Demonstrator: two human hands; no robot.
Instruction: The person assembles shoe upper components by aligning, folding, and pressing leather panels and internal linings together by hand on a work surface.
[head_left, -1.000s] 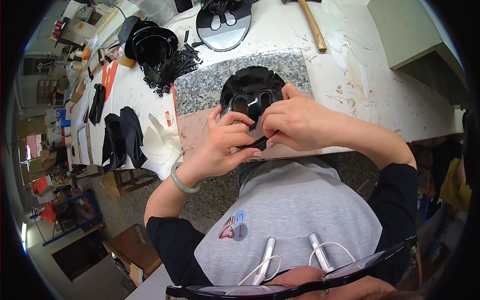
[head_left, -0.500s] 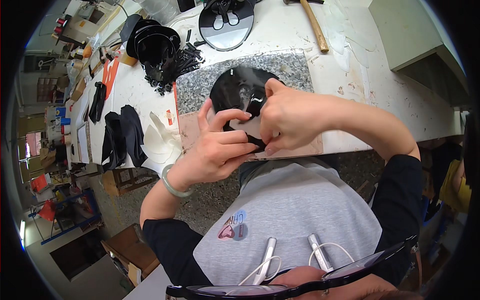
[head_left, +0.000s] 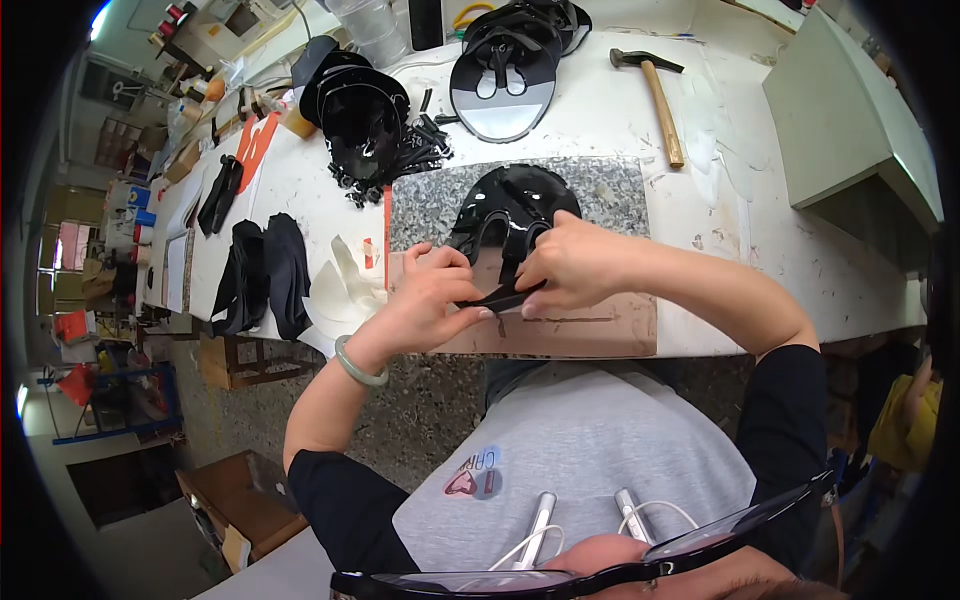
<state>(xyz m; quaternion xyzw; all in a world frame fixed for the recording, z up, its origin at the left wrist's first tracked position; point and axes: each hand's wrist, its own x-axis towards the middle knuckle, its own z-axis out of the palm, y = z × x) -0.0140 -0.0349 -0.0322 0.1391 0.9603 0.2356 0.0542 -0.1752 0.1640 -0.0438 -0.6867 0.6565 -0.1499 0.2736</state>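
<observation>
The glossy black shell (head_left: 510,215) at the centre lies on a speckled grey slab (head_left: 610,190) edged with a brown board (head_left: 590,325). At 11 o'clock are more black shells (head_left: 360,110) on the white bench (head_left: 300,185); at 1 o'clock is a hammer (head_left: 660,90) with a tan handle. A pale green bangle (head_left: 358,365) sits at 8 o'clock.

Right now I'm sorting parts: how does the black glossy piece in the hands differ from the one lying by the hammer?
The held black piece lies on the granite slab, gripped by both hands, left hand and right hand. The far piece lies untouched on the white bench near the hammer, and shows a grey face. Both are glossy, rounded shells with cutouts.
</observation>
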